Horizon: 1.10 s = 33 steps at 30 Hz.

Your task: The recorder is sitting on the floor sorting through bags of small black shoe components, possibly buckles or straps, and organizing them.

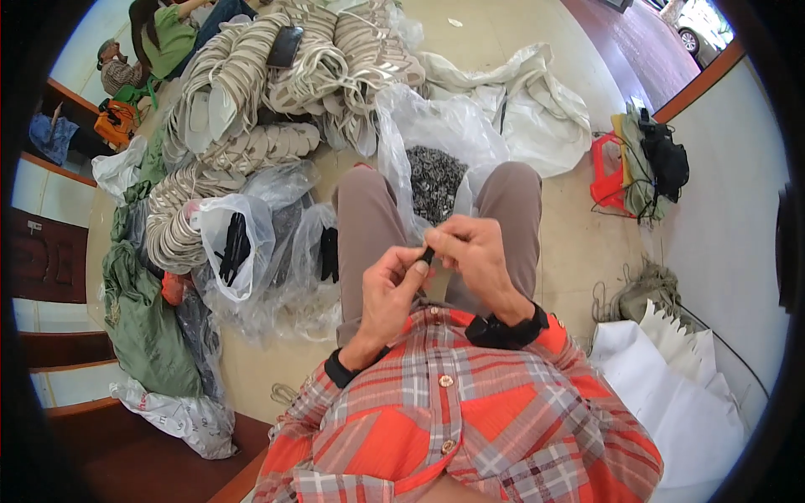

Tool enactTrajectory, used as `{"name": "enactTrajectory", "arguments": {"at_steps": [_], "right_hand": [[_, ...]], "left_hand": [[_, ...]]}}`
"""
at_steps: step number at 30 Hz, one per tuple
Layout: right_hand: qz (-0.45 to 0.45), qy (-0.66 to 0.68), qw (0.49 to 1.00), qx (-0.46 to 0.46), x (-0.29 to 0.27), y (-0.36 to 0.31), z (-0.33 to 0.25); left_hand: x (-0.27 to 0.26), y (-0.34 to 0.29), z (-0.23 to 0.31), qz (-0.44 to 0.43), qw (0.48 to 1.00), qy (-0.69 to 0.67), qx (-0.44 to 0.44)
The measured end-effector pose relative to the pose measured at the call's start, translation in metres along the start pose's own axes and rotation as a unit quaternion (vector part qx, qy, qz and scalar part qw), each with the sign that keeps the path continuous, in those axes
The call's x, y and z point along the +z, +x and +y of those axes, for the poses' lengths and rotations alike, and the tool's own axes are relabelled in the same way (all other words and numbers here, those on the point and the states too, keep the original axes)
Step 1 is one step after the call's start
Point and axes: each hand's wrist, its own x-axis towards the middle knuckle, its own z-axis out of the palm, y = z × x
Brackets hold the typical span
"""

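My left hand (392,289) and my right hand (474,251) meet in front of my lap, fingers closed in a pinch. Between them is a small black strip-like piece (428,255); its exact kind is too small to make out. Both hands grip it, the right from above and the left from below. Just beyond, between my knees, a transparent plastic bag (398,126) stands open with a heap of small dark, shiny pieces (437,180) inside. Left of my knee, another plastic bag (251,281) holds long black strips (236,249).
Bundles of beige strappy sandals (243,80) pile up at the far left, a dark phone (285,46) on top. A white sack (545,117) lies far right, near a red plastic stool (607,176). Green cloth (147,327) lies at left. Other people (172,42) sit far left.
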Motion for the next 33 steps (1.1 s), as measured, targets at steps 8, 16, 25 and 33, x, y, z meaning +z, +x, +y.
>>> {"name": "enactTrajectory", "arguments": {"at_steps": [8,16,25,33], "right_hand": [[-0.004,0.014,0.999,0.036,0.000,0.008,0.002],[-0.024,0.180,0.974,0.134,-0.004,0.011,0.017],[0.008,-0.147,0.978,-0.144,0.010,-0.006,0.010],[-0.058,-0.379,0.759,-0.527,0.007,-0.025,0.014]], "left_hand": [[0.000,-0.002,-0.005,0.024,1.000,-0.019,0.002],[-0.002,-0.005,-0.006,0.023,0.998,-0.053,-0.024],[-0.004,-0.008,-0.009,0.033,0.996,-0.060,-0.051],[0.018,-0.025,0.010,0.127,0.986,0.077,0.072]]}}
